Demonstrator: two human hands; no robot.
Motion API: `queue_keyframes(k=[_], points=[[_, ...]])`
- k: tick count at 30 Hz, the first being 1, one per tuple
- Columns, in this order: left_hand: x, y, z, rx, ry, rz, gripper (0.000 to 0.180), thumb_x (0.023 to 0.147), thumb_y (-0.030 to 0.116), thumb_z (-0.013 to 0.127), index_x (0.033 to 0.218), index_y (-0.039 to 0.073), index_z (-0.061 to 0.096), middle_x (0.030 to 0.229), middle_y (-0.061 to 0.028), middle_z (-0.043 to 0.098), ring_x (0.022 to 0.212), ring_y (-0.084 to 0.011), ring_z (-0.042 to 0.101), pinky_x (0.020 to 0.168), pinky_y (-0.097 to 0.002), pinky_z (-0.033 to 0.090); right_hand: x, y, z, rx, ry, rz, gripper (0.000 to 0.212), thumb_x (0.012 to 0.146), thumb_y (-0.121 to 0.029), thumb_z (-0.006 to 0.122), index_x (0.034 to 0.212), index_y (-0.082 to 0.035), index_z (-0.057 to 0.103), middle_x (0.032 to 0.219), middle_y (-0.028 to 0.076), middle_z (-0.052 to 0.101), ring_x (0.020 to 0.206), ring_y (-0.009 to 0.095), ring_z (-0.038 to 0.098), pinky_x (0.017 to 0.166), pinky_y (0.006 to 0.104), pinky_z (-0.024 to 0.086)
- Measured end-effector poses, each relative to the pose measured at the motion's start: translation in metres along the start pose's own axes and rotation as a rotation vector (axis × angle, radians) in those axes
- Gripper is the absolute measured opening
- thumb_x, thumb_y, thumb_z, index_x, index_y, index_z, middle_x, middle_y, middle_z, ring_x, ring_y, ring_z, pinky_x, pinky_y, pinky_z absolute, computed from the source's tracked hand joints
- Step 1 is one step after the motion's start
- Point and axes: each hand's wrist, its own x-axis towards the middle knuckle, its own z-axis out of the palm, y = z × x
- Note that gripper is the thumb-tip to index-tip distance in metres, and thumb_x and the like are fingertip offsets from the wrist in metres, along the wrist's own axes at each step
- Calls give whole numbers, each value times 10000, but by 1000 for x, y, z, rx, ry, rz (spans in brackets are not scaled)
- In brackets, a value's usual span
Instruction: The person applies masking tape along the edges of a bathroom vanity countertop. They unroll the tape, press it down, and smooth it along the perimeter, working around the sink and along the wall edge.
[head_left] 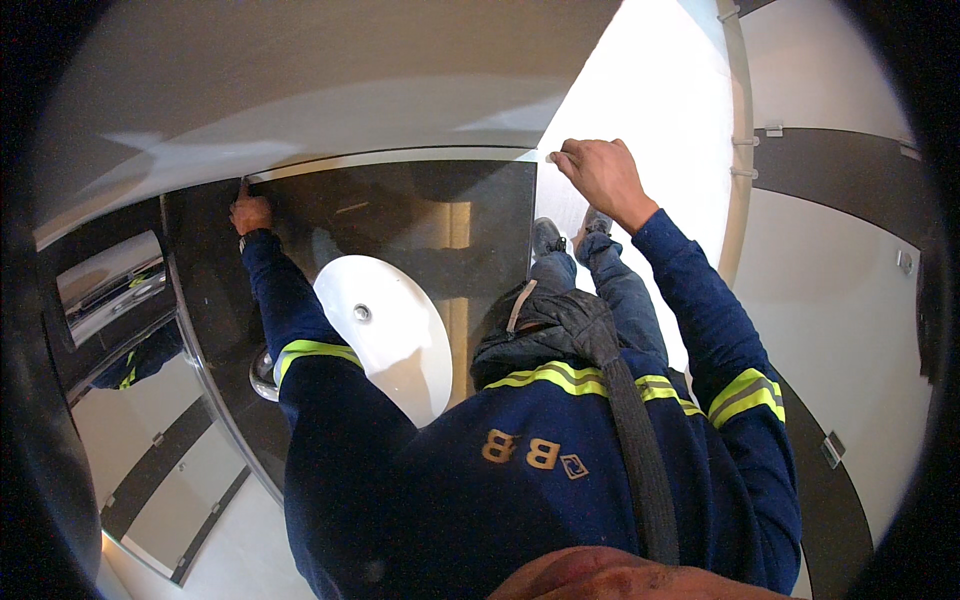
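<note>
My left hand (250,212) reaches to the far left of the dark counter (400,195). Its index finger points at the seam where counter and wall meet, the other fingers curled. From near that fingertip a narrow pale strip (400,157) runs along the back edge toward the counter's right end. Just beyond that end is my right hand (602,178), its fingers curled in and the thumb close to them. Whether anything small sits in its grip I cannot make out. A white oval basin (395,345) with a metal drain lies beside my left forearm.
A chrome tap (264,376) stands left of the basin. Further left are a shiny metal wall unit (115,285) and a mirror (150,440). The grey wall (330,70) rises behind the counter. Dark and pale panels (850,270) line the right side.
</note>
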Motion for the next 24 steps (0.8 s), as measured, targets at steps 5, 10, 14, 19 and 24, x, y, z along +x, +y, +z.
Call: queue_keyframes(k=[5,10,14,19,24], points=[[1,-1,2,1,5,12,683,883,195,539,1560,283,535,1398,-252,647,1341,-435,561,1170,-526,406,2,2,1,-7,-8,5,382,1063,-387,544,983,-85,763,818,128,753,746,326,704,800,500,478],[0,1,1,11,18,20,684,880,197,544,1559,285,536,1394,-240,654,1321,-428,578,1157,-524,419,1,1,3,-16,-22,12,382,1061,-389,546,986,-84,764,820,130,754,754,331,708,801,499,485],[3,-3,1,30,27,20,689,878,206,552,1563,284,530,1390,-236,657,1305,-427,591,1146,-527,429,1,0,4,-6,-27,27,381,1058,-391,549,995,-86,768,816,133,752,765,333,710,809,495,487],[5,-3,3,38,33,15,685,881,220,564,1561,294,531,1387,-231,661,1294,-414,603,1134,-524,440,2,-1,2,-10,-25,15,380,1056,-393,553,993,-87,767,819,131,751,762,331,705,798,493,479],[3,-2,3,30,33,43,672,888,222,572,1555,299,536,1377,-237,663,1295,-411,604,1135,-513,442,2,1,5,-22,-27,19,379,1056,-392,552,987,-87,765,816,124,749,755,332,696,785,491,474]])
